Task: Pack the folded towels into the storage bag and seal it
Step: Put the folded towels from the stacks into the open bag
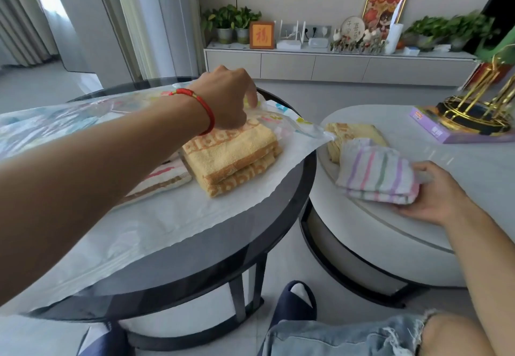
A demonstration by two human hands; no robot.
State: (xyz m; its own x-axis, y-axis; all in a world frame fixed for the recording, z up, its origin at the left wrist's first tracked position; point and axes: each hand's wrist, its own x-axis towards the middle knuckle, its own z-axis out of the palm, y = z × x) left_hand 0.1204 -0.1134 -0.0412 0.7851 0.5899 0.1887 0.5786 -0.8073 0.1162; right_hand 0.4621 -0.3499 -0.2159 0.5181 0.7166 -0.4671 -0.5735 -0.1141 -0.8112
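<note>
A clear plastic storage bag [156, 227] lies across the dark round glass table [211, 269]. Inside its open mouth sit a folded yellow towel [237, 160] with orange letters and, to its left, a folded white towel [161, 178] with coloured stripes. My left hand [228, 96], with a red cord on the wrist, pinches the bag's upper flap and holds it lifted above the yellow towel. My right hand [434, 191] grips a folded white towel with purple and green stripes [379, 174] over the white round table [390, 230]. Another folded yellow towel [351, 135] lies behind it.
A purple box [457, 132] and a gold wire stand [479, 110] sit at the white table's far right. A low TV cabinet [334, 65] with plants and ornaments runs along the far wall. My knee in torn jeans [362, 336] and a dark slipper [295, 302] are below.
</note>
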